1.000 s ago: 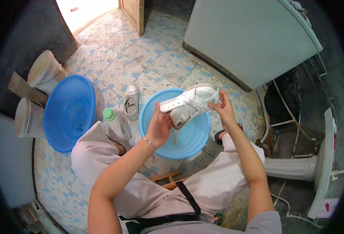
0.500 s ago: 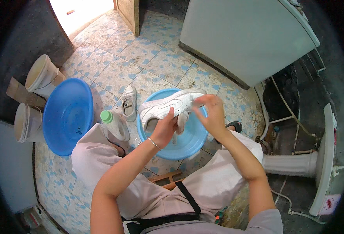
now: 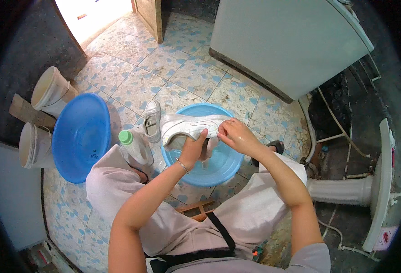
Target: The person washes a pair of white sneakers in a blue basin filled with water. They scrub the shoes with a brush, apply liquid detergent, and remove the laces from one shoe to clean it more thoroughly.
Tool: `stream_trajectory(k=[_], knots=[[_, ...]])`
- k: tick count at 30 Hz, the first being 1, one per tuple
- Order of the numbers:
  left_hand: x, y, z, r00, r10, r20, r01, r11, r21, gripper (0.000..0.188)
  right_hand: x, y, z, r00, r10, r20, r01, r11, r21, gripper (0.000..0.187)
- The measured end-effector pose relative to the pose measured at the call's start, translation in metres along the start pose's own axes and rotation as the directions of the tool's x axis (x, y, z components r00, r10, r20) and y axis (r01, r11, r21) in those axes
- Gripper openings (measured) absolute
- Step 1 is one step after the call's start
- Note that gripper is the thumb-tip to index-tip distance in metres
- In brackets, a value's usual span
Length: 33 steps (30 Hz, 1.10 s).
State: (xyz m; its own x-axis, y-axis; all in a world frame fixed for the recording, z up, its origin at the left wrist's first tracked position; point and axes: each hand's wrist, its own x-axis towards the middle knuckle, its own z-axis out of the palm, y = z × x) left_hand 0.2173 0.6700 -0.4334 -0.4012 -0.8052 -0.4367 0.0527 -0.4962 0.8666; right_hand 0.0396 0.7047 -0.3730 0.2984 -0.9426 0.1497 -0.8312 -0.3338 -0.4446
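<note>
Nearest, both forearms reach forward from the lap. The left hand [image 3: 193,148] clamps the white sneaker [image 3: 189,128] from below, the right hand [image 3: 237,135] pinches its right end, above the blue basin [image 3: 230,168]; a firm, level grip should keep drips in the basin
</note>
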Motion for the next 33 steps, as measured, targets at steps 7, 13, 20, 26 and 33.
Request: stream_trajectory(k=[7, 13, 20, 26, 33], knots=[[0.013, -0.050, -0.045, 0.983, 0.091, -0.160, -0.065, 0.985, 0.162, 0.041, -0.007, 0.050, -0.085, 0.618, 0.512, -0.597, -0.575, 0.812, 0.101, 0.021], [0.003, -0.034, -0.049, 0.984, 0.007, -0.177, -0.027, 0.994, -0.110, 0.035, -0.012, 0.007, -0.012, 0.941, 0.225, -0.253, -0.242, 0.970, -0.037, 0.023], [-0.017, 0.003, -0.026, 0.993, -0.102, -0.067, 0.094, 0.989, -0.113, 0.034, -0.003, -0.010, 0.038, 0.995, 0.030, -0.095, -0.038, 0.995, -0.087, 0.025], [-0.012, -0.006, -0.009, 0.995, 0.075, -0.068, -0.073, 0.997, 0.034, 0.040, -0.001, 0.000, 0.052, 1.000, -0.003, -0.006, 0.002, 0.986, -0.166, 0.011], [-0.013, 0.010, -0.008, 0.996, 0.086, -0.028, -0.085, 0.996, 0.024, 0.038, 0.008, -0.005, 0.016, 0.925, 0.256, -0.280, -0.303, 0.943, -0.140, 0.022]])
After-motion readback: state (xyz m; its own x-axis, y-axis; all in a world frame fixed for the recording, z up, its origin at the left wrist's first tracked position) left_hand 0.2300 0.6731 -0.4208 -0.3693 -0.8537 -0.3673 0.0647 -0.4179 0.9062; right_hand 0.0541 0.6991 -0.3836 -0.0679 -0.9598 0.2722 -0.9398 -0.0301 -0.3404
